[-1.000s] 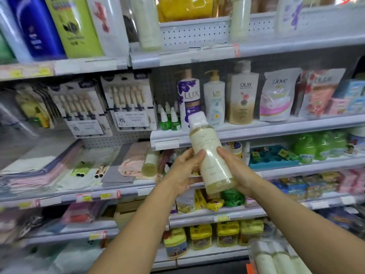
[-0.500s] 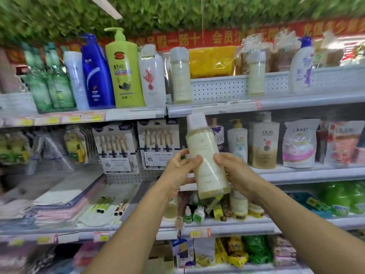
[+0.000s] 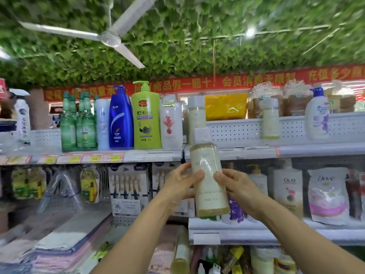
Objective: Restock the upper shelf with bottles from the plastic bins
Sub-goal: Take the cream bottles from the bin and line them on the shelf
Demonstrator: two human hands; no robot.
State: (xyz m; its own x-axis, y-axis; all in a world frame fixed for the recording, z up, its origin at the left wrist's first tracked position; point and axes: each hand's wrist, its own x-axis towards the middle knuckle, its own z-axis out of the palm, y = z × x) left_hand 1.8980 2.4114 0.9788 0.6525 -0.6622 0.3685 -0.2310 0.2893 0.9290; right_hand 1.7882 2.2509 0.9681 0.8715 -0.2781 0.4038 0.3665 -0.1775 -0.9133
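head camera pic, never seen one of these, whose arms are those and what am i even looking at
There is no machine here. The picture comes from a wide-angle camera worn on a person's head, so the two bare arms reaching in from the bottom are that person's own.

The left hand and the right hand grip a pale cream bottle with a white cap between them, one on each side. It is held upright in front of a shop's shelves.

Just above it is the upper shelf, where two similar pale bottles already stand, along with a blue bottle, a lime green pump bottle and green bottles. Lower shelves hold more toiletries. Overhead are a ceiling fan and leafy decoration.
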